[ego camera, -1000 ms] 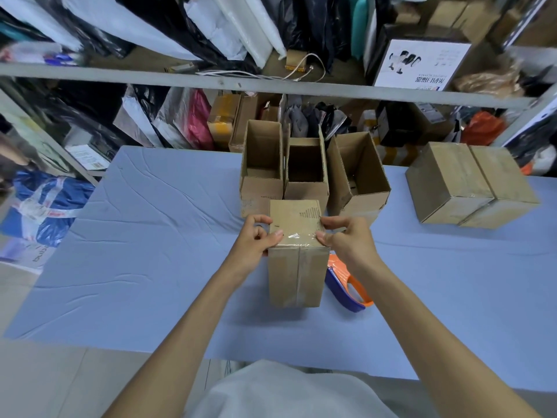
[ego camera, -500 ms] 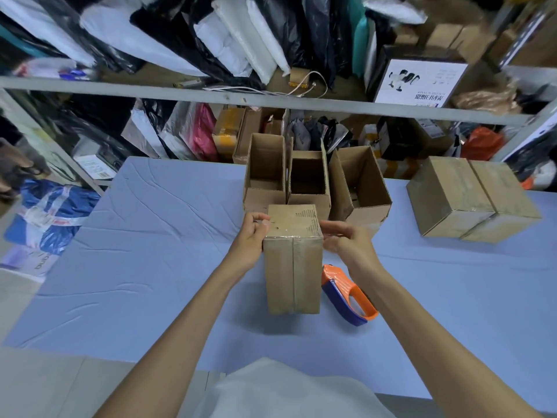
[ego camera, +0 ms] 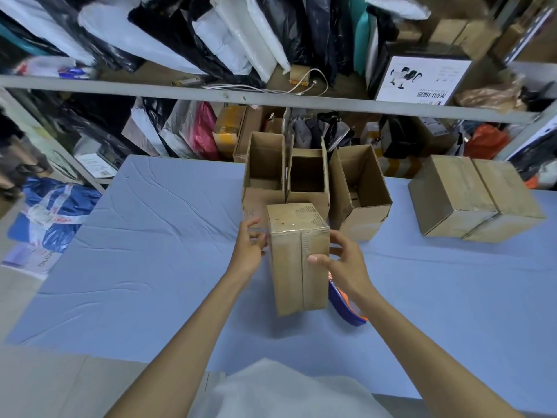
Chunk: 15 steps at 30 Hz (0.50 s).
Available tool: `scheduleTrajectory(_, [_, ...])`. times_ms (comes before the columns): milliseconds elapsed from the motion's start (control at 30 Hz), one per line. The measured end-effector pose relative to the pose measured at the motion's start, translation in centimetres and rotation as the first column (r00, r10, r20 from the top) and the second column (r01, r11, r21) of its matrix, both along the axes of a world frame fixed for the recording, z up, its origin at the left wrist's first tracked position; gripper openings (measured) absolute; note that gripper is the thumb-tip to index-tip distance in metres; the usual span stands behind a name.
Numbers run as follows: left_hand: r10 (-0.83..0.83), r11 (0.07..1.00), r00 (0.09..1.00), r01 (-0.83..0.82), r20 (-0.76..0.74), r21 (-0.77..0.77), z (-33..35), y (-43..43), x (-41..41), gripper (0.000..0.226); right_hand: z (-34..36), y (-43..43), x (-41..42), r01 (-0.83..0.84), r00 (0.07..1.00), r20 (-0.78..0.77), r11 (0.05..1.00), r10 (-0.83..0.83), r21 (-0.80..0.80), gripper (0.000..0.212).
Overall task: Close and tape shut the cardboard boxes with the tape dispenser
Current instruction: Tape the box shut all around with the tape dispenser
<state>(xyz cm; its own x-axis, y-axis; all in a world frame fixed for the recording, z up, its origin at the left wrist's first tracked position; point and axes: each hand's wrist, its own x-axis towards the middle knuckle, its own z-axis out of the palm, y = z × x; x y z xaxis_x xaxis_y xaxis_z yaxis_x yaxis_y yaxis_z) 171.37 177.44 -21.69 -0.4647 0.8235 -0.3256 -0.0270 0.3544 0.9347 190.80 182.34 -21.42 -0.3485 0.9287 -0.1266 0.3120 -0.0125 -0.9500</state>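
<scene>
A closed cardboard box (ego camera: pixel 297 260) with clear tape along its seam stands upright on the blue table (ego camera: pixel 150 267) in front of me. My right hand (ego camera: pixel 346 263) grips its right side, thumb on the near face. My left hand (ego camera: pixel 250 245) is at the box's left side, fingertips touching it and thumb lifted clear. The orange and blue tape dispenser (ego camera: pixel 346 307) lies on the table just right of the box, partly hidden by my right wrist. Three open boxes (ego camera: pixel 304 176) stand in a row right behind the taped one.
Two closed boxes (ego camera: pixel 473 197) sit side by side at the table's right. A metal shelf rail (ego camera: pixel 180 93) crosses behind the table, with bags and parcels packed above and below it. A blue bag (ego camera: pixel 51 212) lies on the floor at the left.
The box has been turned so its long taped face comes toward me. My right thumb moved from the top edge down onto the near face. My left thumb came off the box.
</scene>
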Motion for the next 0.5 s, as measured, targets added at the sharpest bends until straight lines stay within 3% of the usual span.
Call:
scheduleTrajectory(100, [0.015,0.999,1.0,-0.015,-0.003,-0.031,-0.8,-0.6,-0.4,0.04,-0.5,0.2,0.6,-0.018,0.999,-0.048,0.999,0.017,-0.029,0.042])
scheduleTrajectory(233, [-0.04,0.994,0.976,0.061,0.214,-0.093,-0.9,-1.8,-0.7,0.037,-1.4,0.2,1.2,0.002,0.984,-0.176,0.986,-0.032,-0.166,0.042])
scheduleTrajectory(367, [-0.037,0.996,0.967,0.058,0.253,-0.074,-1.3,-3.5,-1.5,0.042,-1.8,-0.1,1.1,0.168,0.983,-0.04,0.969,-0.178,-0.181,0.029])
scheduleTrajectory(500, [0.017,1.0,0.95,-0.009,0.312,-0.028,-1.5,-4.6,-2.1,0.048,-1.6,-0.8,0.5,0.063,0.996,0.068,0.994,-0.057,-0.091,0.021])
